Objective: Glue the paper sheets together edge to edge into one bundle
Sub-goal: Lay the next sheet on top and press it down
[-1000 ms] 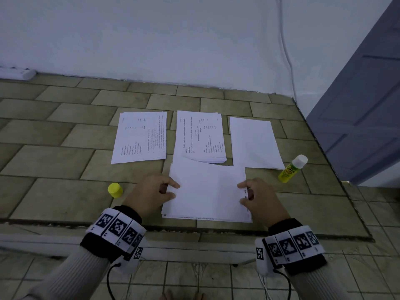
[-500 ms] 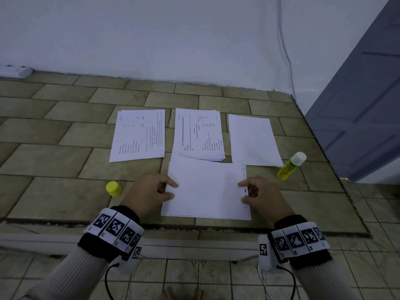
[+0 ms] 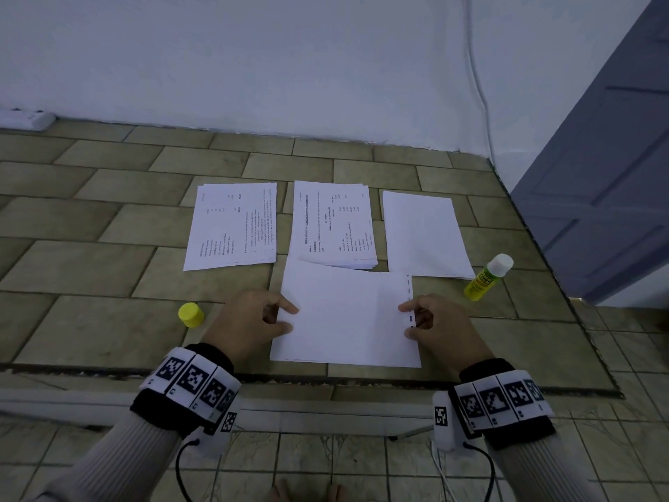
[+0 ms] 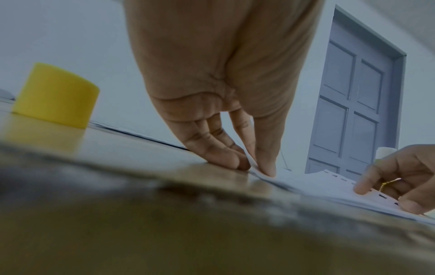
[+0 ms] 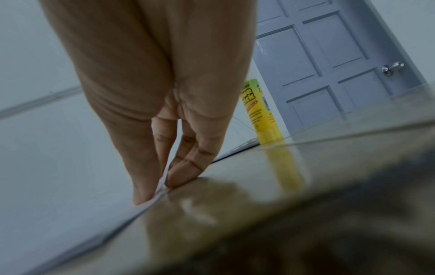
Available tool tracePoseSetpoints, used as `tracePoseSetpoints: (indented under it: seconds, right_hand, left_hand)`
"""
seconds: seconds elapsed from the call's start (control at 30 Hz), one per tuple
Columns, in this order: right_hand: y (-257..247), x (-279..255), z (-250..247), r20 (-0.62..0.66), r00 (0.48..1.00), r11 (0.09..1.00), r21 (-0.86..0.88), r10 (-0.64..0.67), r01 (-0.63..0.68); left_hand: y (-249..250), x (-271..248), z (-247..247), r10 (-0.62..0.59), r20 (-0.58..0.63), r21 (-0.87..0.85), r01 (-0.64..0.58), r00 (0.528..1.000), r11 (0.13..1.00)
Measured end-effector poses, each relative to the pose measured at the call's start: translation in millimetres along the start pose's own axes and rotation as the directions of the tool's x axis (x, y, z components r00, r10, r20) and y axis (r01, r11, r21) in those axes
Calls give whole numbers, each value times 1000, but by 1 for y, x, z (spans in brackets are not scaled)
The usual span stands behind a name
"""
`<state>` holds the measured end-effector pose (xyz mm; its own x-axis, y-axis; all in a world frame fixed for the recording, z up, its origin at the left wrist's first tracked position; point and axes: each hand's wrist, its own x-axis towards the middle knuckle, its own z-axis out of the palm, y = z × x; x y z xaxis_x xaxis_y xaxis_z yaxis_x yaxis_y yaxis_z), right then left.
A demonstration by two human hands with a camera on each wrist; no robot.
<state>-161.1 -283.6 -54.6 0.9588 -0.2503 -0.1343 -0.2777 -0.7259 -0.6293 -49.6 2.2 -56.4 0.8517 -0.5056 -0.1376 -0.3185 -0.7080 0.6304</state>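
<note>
A bundle of white paper sheets (image 3: 344, 317) lies flat near the table's front edge, blank side up. A strip of dark dashes shows along its right edge. My left hand (image 3: 291, 318) pinches the left edge, with the thumb on top and the fingers (image 4: 230, 160) under the sheet. On the opposite side my right hand (image 3: 405, 320) pinches the right edge the same way, as the right wrist view shows at the fingertips (image 5: 143, 195). A yellow glue stick (image 3: 487, 279) lies uncapped-looking to the right, and its yellow cap (image 3: 190, 314) stands left of my left hand.
Behind the bundle lie a printed pile (image 3: 231, 226) on the left, a thicker printed stack (image 3: 335, 224) in the middle and a blank pile (image 3: 423, 235) on the right. The tiled table (image 3: 90, 269) meets a white wall behind. A grey door (image 3: 597, 175) stands to the right.
The sheets between my hands have been squared up. The printed strip along the near edge no longer shows, and more of the dashed right edge does. Both hands stay on the edges.
</note>
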Motion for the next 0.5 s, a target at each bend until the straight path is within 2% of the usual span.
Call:
tracePoseSetpoints:
  seconds: [0.5]
  right_hand:
    - [-2, 0, 0, 6, 1000, 1000, -19, 14, -14]
  left_hand:
    - [1, -2, -1, 3, 7, 25, -3, 1000, 1000]
